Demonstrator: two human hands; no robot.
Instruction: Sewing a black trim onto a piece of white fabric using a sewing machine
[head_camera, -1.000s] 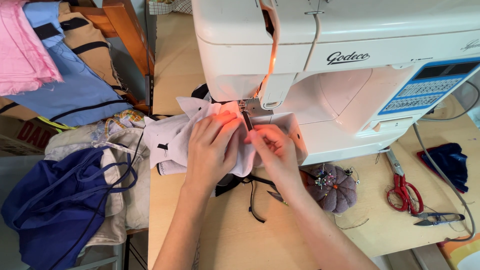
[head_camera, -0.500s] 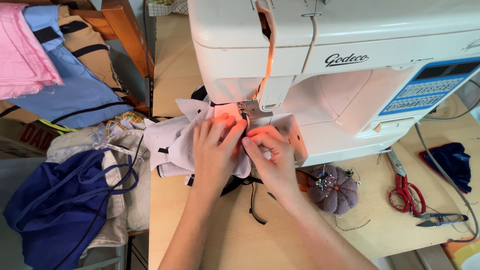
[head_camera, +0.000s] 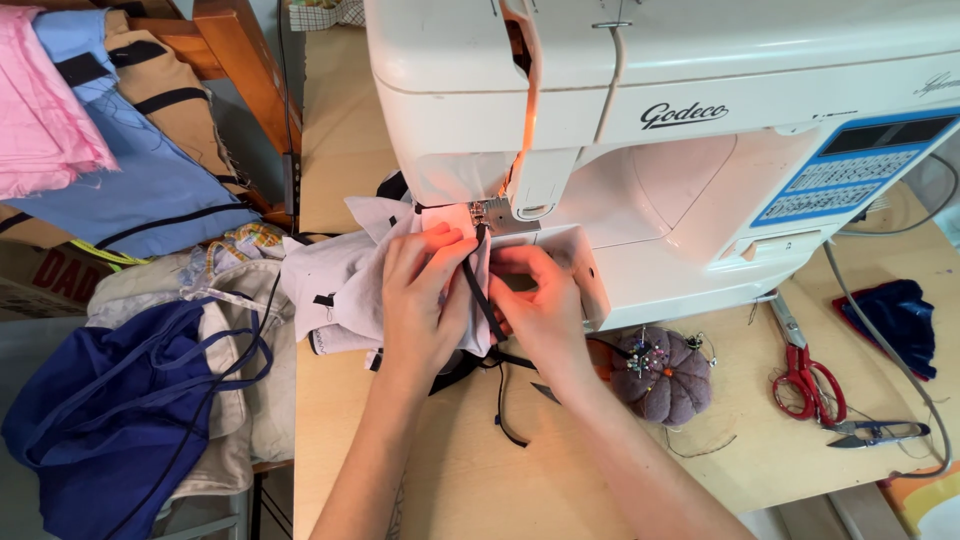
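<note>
A white sewing machine (head_camera: 700, 90) stands on a wooden table (head_camera: 470, 470). White fabric (head_camera: 335, 280) lies under its presser foot (head_camera: 487, 213). My left hand (head_camera: 425, 300) lies flat on the fabric, fingertips just before the foot. My right hand (head_camera: 535, 310) pinches a narrow black strap (head_camera: 480, 295) that runs from the foot down across the fabric between both hands. More black strap trails off the fabric's lower edge onto the table.
A purple pincushion (head_camera: 662, 375) sits right of my right wrist. Red-handled scissors (head_camera: 805, 375) and small thread snips (head_camera: 875, 432) lie further right, next to dark blue cloth (head_camera: 900, 325). Piles of blue, pink and cream fabric (head_camera: 120, 400) fill the left side.
My right hand drew back from the presser foot, pulling the black strap into view between the hands. My left hand stayed on the fabric.
</note>
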